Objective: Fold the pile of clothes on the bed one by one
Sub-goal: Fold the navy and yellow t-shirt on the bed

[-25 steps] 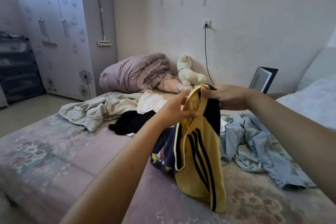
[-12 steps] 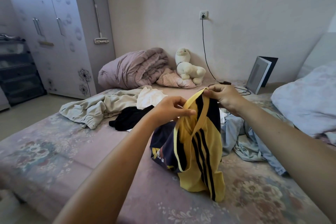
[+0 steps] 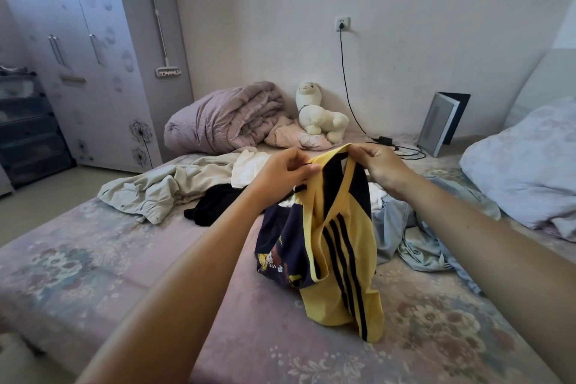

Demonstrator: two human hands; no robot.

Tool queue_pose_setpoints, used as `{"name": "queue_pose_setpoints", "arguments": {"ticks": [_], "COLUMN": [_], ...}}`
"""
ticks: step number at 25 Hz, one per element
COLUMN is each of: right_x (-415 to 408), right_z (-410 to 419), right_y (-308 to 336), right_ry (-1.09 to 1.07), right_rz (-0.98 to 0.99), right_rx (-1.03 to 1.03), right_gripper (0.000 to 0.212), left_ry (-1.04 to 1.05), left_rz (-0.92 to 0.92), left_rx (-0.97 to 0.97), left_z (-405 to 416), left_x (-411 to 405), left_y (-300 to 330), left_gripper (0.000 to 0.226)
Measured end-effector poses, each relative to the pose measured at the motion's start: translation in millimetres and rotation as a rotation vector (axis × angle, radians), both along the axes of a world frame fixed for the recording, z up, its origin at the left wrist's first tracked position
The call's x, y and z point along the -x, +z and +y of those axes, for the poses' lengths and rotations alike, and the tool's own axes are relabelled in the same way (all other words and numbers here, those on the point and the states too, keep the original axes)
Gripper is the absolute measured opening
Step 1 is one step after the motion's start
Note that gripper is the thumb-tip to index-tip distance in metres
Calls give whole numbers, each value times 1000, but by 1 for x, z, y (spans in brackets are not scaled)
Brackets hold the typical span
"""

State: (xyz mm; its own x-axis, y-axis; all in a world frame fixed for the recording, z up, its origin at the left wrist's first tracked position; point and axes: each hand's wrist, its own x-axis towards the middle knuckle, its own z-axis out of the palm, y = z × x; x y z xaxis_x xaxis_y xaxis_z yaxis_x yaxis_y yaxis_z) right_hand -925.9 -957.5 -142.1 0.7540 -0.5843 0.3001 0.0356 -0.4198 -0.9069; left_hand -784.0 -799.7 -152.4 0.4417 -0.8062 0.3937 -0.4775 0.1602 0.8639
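A: Progress entry. As far as this view shows, no folded garment lies anywhere on the bed (image 3: 78, 259). I judge the task to be at its start: first item picked up, not yet laid flat.

B: Which item?

A: The yellow garment (image 3: 346, 262), held up over the middle of the bed, its lower hem touching the cover. The left hand (image 3: 280, 173) pinches its top edge, thumb and fingers clamped on the cloth. The right hand (image 3: 380, 165) grips the same edge just beside it, fingers curled round the fabric.

B: Appearance?

A: Yellow with three dark stripes down one side and dark trim at the top. It hangs bunched and twisted, not spread. A navy printed part (image 3: 280, 246) hangs against its left side; whether that is the same garment or a second one, I cannot tell.

B: What remains?

A: Nearly everything. Behind and left of the yellow garment: a beige piece (image 3: 156, 190), a white piece (image 3: 249, 165), a black one (image 3: 215, 206). To its right: light blue denim (image 3: 414, 237), crumpled. All unfolded. Judgement: the held item needs opening and flattening before any fold.
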Motion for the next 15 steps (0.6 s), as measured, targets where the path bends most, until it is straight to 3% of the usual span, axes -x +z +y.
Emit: {"name": "queue_pose_setpoints", "arguments": {"ticks": [5, 7, 10, 15], "right_x": [-3, -3, -1, 2], "right_z": [-1, -4, -7, 11], "right_y": [16, 27, 44, 28], "right_ry": [-51, -107, -104, -94], "right_rz": [-106, -171, -293, -483], "right_rx": [77, 41, 10, 117], "right_gripper": [22, 18, 36, 57], "left_ry": [94, 183, 301, 314], "left_rz": [-664, -698, -629, -560], "left_rx": [-4, 34, 112, 223], "left_z": [-6, -10, -18, -27], "left_x": [6, 0, -5, -4], "left_y": [38, 56, 92, 170], "left_gripper": [17, 19, 23, 20]}}
